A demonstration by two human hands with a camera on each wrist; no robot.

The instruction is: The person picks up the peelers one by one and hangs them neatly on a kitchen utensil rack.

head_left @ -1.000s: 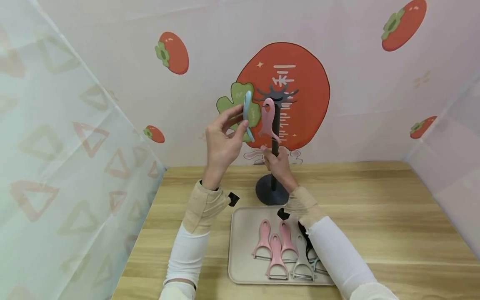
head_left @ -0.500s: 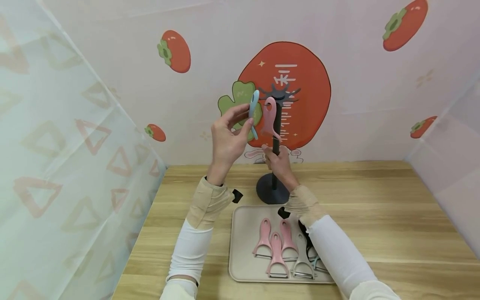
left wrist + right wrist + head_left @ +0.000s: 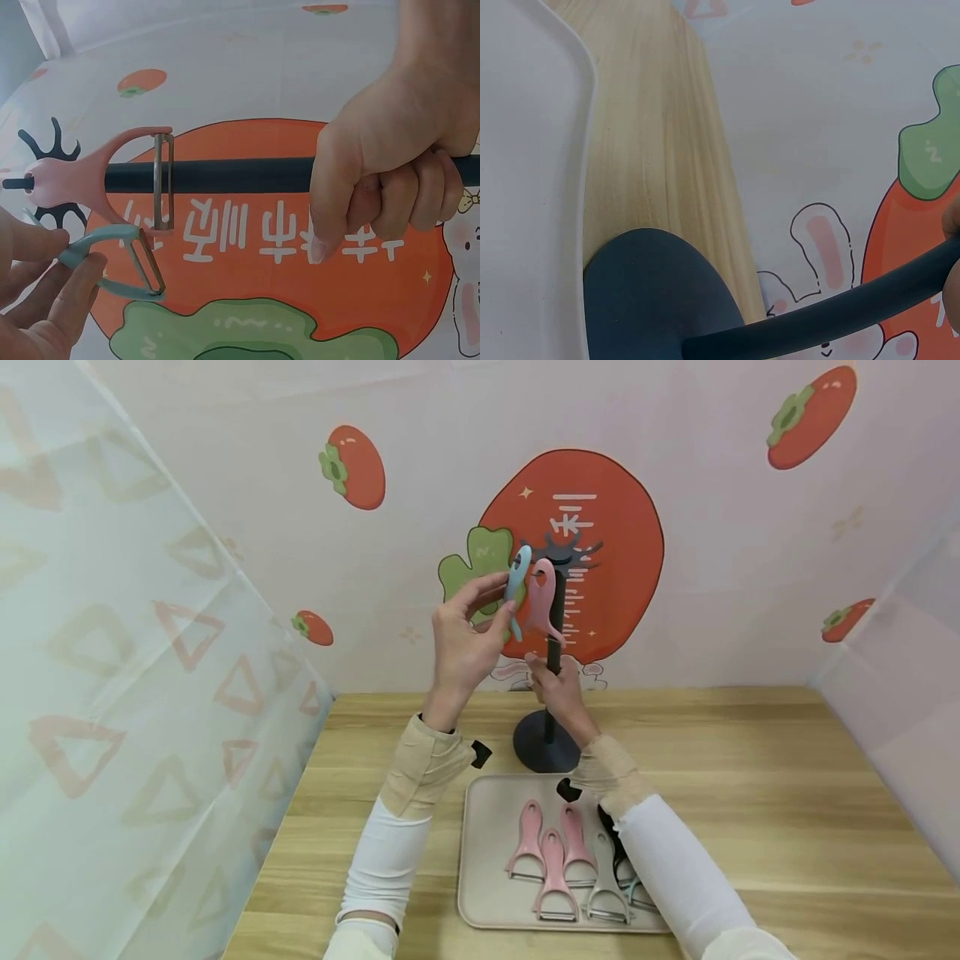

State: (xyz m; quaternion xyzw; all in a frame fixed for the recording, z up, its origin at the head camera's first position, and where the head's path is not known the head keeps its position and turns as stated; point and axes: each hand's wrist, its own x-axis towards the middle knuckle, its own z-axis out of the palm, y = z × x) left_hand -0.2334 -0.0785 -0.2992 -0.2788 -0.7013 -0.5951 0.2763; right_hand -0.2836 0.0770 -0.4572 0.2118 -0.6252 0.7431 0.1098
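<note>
My left hand [image 3: 467, 639] pinches a light blue peeler [image 3: 517, 578] by its handle, hole end up, beside the hooks [image 3: 564, 552] of a black stand. A dark hook tip shows at the hole; whether it passes through, I cannot tell. In the left wrist view the peeler's metal blade [image 3: 150, 264] points away from the fingers. A pink peeler [image 3: 542, 593] hangs from a neighbouring hook by its handle hole. My right hand [image 3: 561, 693] grips the stand's post [image 3: 825, 319] below the pink peeler, fingers curled round it.
The stand's round base [image 3: 536, 743] rests on the wooden table [image 3: 750, 793], just behind a beige tray [image 3: 480, 860]. Several peelers lie in the tray: pink ones [image 3: 553, 868], a grey one [image 3: 604, 872], a black one and a blue one, partly hidden by my right forearm.
My left hand has moved right with the light blue peeler, bringing its hole end up to a hook beside the pink peeler. My right hand stays on the post.
</note>
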